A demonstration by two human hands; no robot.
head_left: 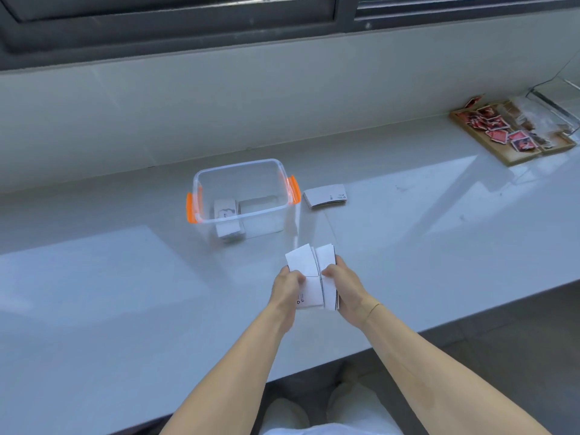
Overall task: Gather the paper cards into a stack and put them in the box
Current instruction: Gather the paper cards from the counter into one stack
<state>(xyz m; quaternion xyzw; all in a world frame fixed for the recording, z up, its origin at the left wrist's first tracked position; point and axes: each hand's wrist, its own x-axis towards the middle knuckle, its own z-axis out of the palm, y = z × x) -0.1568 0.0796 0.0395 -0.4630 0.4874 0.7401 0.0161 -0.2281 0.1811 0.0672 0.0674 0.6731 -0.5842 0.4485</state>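
Clear plastic box (241,191) holding card stack (226,222), both hands' grip clamped on paper cards (310,274)

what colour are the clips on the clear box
Orange; the clips sit on both ends of the clear box, seen in the head view.

White cards (309,271) with small black print; clear box (241,196) with orange clips (293,189); pale grey worktop (110,277); red-patterned pieces (496,127), upper right, on tan tray (514,157).

left hand (287,285): grip closed on cards (309,271) | right hand (343,285): same | forearms extended, converging
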